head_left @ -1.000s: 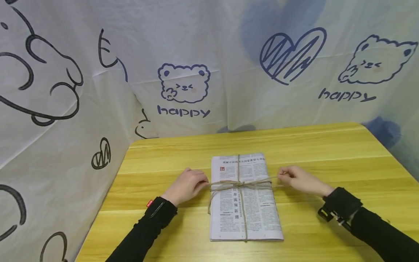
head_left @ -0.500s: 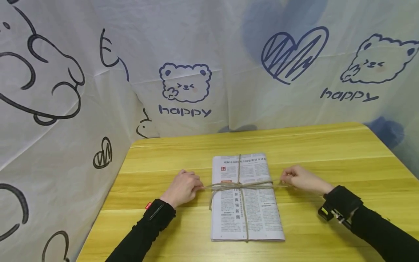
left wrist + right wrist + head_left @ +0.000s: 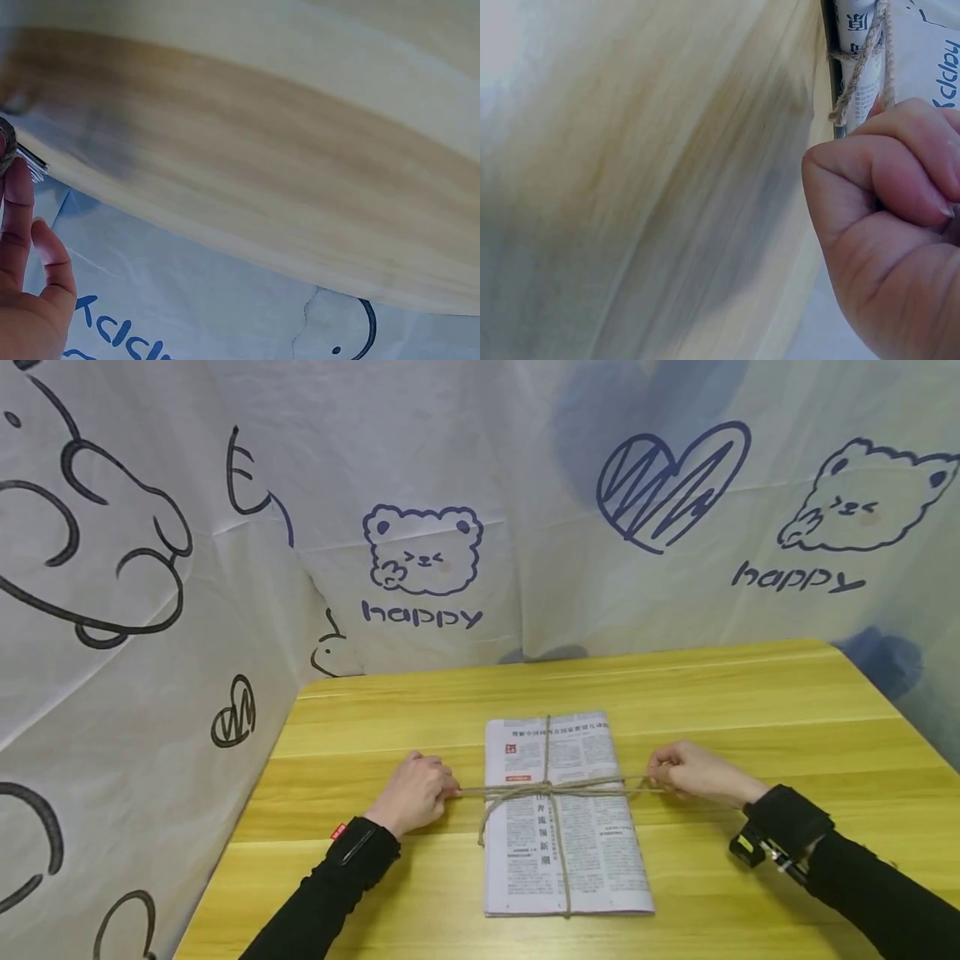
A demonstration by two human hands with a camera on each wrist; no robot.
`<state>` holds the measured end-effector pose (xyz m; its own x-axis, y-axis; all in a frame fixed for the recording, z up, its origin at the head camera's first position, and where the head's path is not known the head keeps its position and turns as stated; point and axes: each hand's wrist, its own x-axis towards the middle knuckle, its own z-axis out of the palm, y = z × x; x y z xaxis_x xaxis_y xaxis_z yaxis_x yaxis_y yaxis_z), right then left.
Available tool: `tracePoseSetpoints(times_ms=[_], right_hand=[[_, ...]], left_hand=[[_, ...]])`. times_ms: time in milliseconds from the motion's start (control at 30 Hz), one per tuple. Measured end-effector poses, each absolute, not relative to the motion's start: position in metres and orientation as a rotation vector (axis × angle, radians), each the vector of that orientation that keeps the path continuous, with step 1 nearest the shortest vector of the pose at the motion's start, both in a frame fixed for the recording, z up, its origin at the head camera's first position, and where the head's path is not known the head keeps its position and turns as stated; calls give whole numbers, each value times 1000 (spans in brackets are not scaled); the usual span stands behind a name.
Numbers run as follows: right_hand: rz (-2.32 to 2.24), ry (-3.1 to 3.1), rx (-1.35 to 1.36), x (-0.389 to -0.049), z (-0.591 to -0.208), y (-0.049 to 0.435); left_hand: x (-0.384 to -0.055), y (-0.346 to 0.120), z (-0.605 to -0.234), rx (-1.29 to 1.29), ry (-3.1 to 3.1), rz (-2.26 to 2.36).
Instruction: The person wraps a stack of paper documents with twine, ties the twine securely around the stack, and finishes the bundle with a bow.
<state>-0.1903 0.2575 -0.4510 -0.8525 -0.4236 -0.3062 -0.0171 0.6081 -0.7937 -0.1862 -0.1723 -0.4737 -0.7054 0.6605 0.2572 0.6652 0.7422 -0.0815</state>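
Note:
A folded stack of newspapers [image 3: 592, 852] lies flat on the table, bound lengthwise and crosswise with brown twine [image 3: 555, 835] that crosses near its middle. To its left, my left hand [image 3: 416, 793] pinches a twine end stretched taut from the crossing. My right hand [image 3: 693, 772] pinches twine on the opposite side, where a loop shows beside its fingers. A loose twine strand hangs over the stack's left edge. In the right wrist view, the curled right hand [image 3: 900, 217] is close, with twine [image 3: 866, 67] beyond it. The left wrist view shows the left hand [image 3: 34, 277] at its edge.
The yellow wood-grain table [image 3: 360, 718] extends around the stack on all sides. Behind it and to the left hangs a pale cloth [image 3: 555, 568] with drawn bears, hearts and the word "happy". Black bands with devices [image 3: 757, 843] sit at the wrists.
My left hand has moved left, pulling its twine end out from the stack. My right hand has shifted slightly right. The crosswise twine now looks straighter and tighter.

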Motion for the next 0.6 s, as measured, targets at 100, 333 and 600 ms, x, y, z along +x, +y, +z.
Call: tracePoseSetpoints(times_ms=[100, 333, 600], right_hand=[[-1177, 2359, -347, -191, -451, 258], [-1194, 2394, -470, -191, -448, 265], [-1235, 2561, -776, -185, -437, 270]], left_hand=[[-187, -173, -473, -1041, -2660, -5], [-186, -176, -469, -1075, -2531, 54], [-187, -179, -453, -1136, -2296, 168]])
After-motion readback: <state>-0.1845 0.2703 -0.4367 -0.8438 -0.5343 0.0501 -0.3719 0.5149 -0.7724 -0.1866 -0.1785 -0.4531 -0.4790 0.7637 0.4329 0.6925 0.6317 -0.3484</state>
